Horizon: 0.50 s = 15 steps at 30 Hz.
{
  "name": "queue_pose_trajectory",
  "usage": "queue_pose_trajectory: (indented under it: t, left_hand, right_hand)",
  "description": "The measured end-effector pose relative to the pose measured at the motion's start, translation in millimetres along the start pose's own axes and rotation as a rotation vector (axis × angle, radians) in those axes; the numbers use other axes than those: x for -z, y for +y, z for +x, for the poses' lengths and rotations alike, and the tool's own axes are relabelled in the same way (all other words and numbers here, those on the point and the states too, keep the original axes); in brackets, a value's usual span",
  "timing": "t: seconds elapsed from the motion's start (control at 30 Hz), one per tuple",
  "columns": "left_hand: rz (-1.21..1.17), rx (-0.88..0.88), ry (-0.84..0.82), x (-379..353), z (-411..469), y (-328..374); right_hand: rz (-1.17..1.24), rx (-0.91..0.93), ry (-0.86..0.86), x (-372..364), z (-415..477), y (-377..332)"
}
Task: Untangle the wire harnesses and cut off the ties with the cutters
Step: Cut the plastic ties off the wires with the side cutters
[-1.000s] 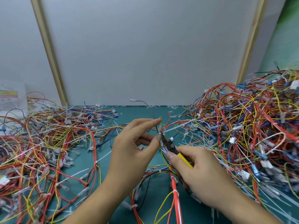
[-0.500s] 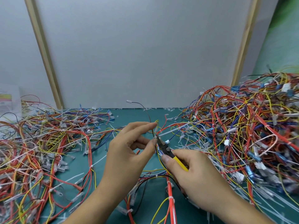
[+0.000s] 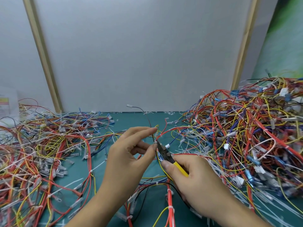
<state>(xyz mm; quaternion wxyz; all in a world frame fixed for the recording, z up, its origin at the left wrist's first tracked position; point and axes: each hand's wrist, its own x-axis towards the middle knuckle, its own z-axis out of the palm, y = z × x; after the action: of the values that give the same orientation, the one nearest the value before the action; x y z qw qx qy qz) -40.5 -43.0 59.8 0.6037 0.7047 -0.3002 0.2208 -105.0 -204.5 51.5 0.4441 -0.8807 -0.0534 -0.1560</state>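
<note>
Right grip [image 3: 196,182] clasps the yellow-handled cutters [image 3: 164,153]; left grip [image 3: 127,154] pinches the harness [image 3: 161,166] at a white tie [image 3: 155,142]. Cutter nose has barely shifted, so that tie seems still uncut.

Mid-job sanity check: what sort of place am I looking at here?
Most likely a wire-harness rework bench, perhaps a partitioned booth: a green mat heaped with tied wire harnesses and cut ties, plain grey panels on wooden battens behind, and cutters in the right hand.
</note>
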Motion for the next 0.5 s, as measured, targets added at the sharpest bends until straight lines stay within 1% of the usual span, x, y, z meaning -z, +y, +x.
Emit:
queue_pose_trajectory:
  t: [0.17,0.27,0.33,0.37,0.4,0.43,0.47,0.5]
  left_hand:
    - [-0.021,0.0,0.029,2,2,-3]
    - [0.031,0.026,0.072,3,4,-9]
    - [0.173,0.033,0.082,3,4,-13]
    - [0.281,-0.001,0.084,5,4,-13]
    - [0.387,-0.074,0.076,7,6,-9]
    - [0.47,-0.164,0.029,11,9,-3]
    - [0.521,-0.229,-0.081,15,13,5]
    - [0.549,-0.221,-0.262,18,18,14]
  right_hand:
    - [0.027,-0.023,0.015,-1,1,0]
    - [0.069,-0.037,0.07,2,5,2]
    - [0.096,-0.035,0.129,3,7,4]
    - [0.113,-0.032,0.168,3,8,5]
    - [0.122,-0.033,0.208,4,9,5]
    - [0.13,-0.035,0.231,6,10,6]
    - [0.136,-0.037,0.242,8,11,6]
    - [0.141,-0.043,0.249,10,13,5]
